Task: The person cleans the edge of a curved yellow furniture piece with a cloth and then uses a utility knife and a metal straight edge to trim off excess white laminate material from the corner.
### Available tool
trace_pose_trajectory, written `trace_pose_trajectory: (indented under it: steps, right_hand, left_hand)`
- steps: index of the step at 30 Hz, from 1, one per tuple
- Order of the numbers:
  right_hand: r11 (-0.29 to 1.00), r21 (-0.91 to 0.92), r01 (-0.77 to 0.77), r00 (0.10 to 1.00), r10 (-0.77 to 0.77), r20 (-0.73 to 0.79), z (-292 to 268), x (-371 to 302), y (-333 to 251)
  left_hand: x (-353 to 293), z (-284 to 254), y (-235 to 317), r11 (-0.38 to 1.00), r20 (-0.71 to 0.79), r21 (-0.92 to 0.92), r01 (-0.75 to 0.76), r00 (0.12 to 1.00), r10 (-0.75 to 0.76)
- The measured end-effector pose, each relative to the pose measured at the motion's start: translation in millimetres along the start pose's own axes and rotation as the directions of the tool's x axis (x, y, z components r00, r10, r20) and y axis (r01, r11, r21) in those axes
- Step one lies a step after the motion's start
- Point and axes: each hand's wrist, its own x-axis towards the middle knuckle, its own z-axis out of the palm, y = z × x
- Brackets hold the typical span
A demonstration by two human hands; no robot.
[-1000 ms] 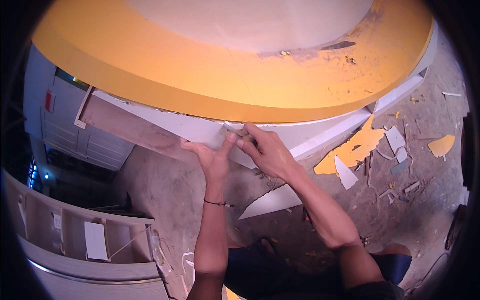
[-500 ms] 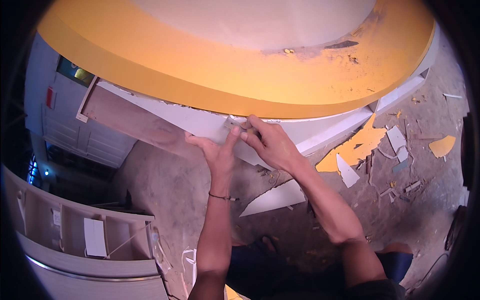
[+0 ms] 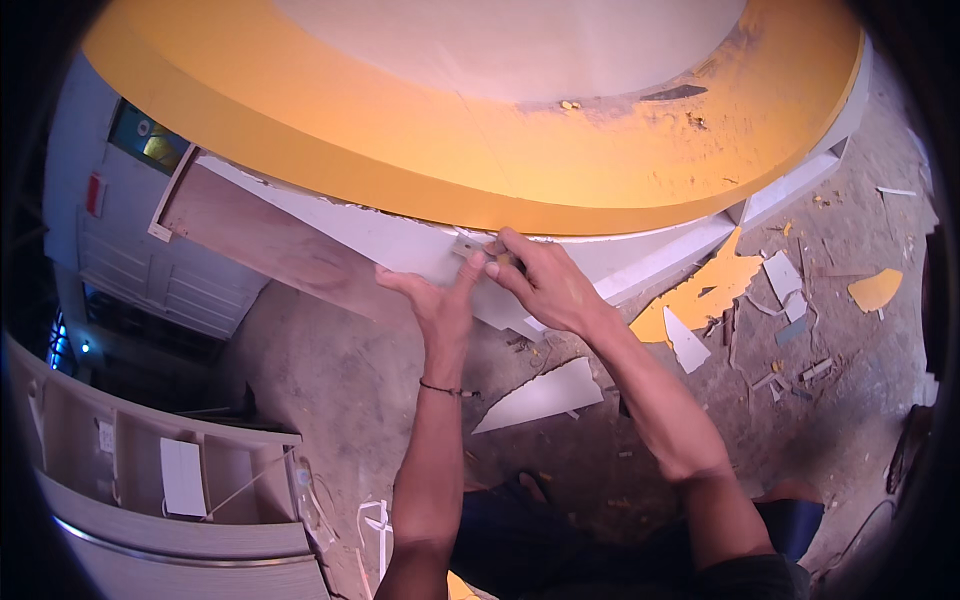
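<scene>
A large round piece with a broad yellow rim (image 3: 390,160) fills the top of the head view. Beneath its curved edge runs a white panel (image 3: 350,232) with a rough, chipped upper edge. My right hand (image 3: 555,288) is closed around a small flat metal tool (image 3: 465,247), perhaps a blade, set close under the yellow rim. My left hand (image 3: 440,305) holds the panel's lower part, its thumb up against the tool. Most of the left fingers are hidden behind the panel.
Torn yellow sheet (image 3: 700,290), white offcuts (image 3: 545,395) and scraps litter the floor to the right and below. A brown board (image 3: 270,235) extends left under the rim. At lower left stands a compartmented cabinet piece (image 3: 230,480); a pale door (image 3: 165,280) is beyond.
The view has shifted slightly. Both hands keep their places at the panel edge, and the metal tool has tilted a little.
</scene>
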Motion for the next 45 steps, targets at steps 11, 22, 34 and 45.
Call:
trace_pose_trajectory:
  steps: [11,22,34,45]
  right_hand:
    - [0.991,0.130,0.023,0.998,-0.017,-0.052,3,-6,7]
    - [0.987,0.011,0.159,0.983,-0.157,-0.097,2,8,15]
    - [0.989,0.144,0.025,0.998,-0.017,-0.058,7,-11,4]
    - [0.996,0.079,-0.050,0.999,0.050,0.007,-8,2,-14]
  left_hand:
    - [2,5,-5,0.999,-0.020,0.044,0.020,1.000,-0.019]
    - [-1,17,-1,1.000,-0.083,0.028,-0.008,0.997,0.010]
    - [-2,-4,-15,0.997,0.054,-0.064,-0.037,0.998,0.040]
    - [3,-5,-25,1.000,0.013,0.015,-0.001,1.000,0.001]
